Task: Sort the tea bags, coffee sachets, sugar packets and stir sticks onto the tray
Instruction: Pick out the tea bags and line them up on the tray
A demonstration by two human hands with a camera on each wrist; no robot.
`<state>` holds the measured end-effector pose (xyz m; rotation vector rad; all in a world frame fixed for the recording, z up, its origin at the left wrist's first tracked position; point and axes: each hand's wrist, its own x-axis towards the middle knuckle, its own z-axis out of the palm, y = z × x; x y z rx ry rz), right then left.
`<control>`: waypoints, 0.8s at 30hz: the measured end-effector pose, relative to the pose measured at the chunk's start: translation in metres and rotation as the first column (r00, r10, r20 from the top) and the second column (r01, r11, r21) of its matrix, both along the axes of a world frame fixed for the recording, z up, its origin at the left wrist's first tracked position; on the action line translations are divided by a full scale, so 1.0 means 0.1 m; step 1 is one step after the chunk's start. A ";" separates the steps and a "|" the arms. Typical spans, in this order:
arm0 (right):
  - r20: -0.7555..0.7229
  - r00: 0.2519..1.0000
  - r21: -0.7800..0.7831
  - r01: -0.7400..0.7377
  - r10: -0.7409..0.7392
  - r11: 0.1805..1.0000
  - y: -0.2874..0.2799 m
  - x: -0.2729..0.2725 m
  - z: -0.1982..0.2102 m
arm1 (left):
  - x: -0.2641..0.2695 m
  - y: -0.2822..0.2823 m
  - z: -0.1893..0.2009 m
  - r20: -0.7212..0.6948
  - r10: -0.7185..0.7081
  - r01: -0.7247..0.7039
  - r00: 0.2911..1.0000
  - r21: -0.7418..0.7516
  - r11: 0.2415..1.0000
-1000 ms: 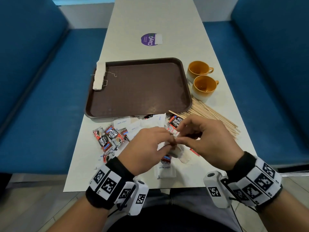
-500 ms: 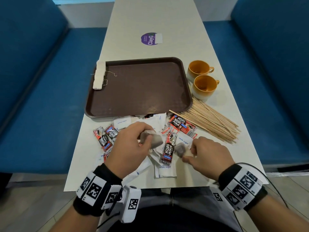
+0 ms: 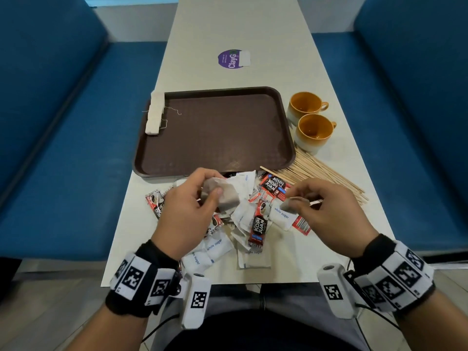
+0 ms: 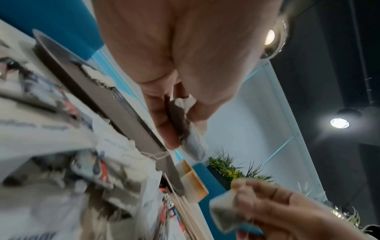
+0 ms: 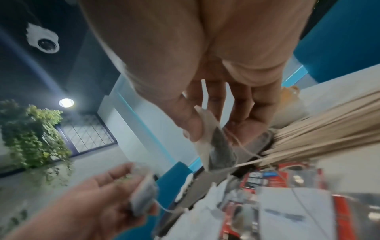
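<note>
My left hand (image 3: 202,196) pinches a grey-brown tea bag (image 3: 222,196) just above the heap of packets, close to the tray's near edge; the same tea bag (image 4: 185,128) shows between thumb and fingers in the left wrist view. My right hand (image 3: 301,201) pinches a second tea bag (image 3: 287,205) over the heap's right side, with this tea bag (image 5: 216,146) trailing a thin string. The brown tray (image 3: 266,158) holds a row of white tea bags (image 3: 155,112) along its left rim. Red coffee sachets (image 3: 273,186), white sugar packets (image 3: 254,258) and wooden stir sticks (image 3: 326,171) lie on the table.
Two orange cups (image 3: 314,130) stand right of the tray, close behind the stir sticks. A purple round sticker (image 3: 231,59) lies farther back on the pale table (image 3: 240,26). Blue bench seats (image 3: 63,148) flank both sides.
The hands, joined at the heap's middle a second ago, have drawn apart, each with its own tea bag. Since half a second ago both have risen and moved toward the tray.
</note>
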<state>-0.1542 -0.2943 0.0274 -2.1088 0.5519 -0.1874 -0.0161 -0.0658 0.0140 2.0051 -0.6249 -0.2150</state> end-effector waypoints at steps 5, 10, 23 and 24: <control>0.009 0.959 0.191 -0.280 0.284 0.941 0.15 0.16 0.20 | -0.08 -0.13 -0.19 -0.086 -0.070 0.074 0.994 0.034 0.997; 0.030 0.975 0.182 -0.223 0.221 0.958 0.29 0.35 0.15 | -0.13 -0.14 -0.17 -0.174 -0.139 0.127 0.975 -0.078 0.989; 0.022 0.989 0.216 -0.145 0.144 0.966 0.36 0.59 0.07 | -0.08 -0.04 -0.18 -0.324 -0.188 0.133 0.927 -0.185 0.974; 0.021 0.988 0.219 -0.155 0.154 0.963 0.37 0.60 0.08 | -0.09 -0.04 -0.17 -0.359 -0.200 0.134 0.912 -0.201 0.970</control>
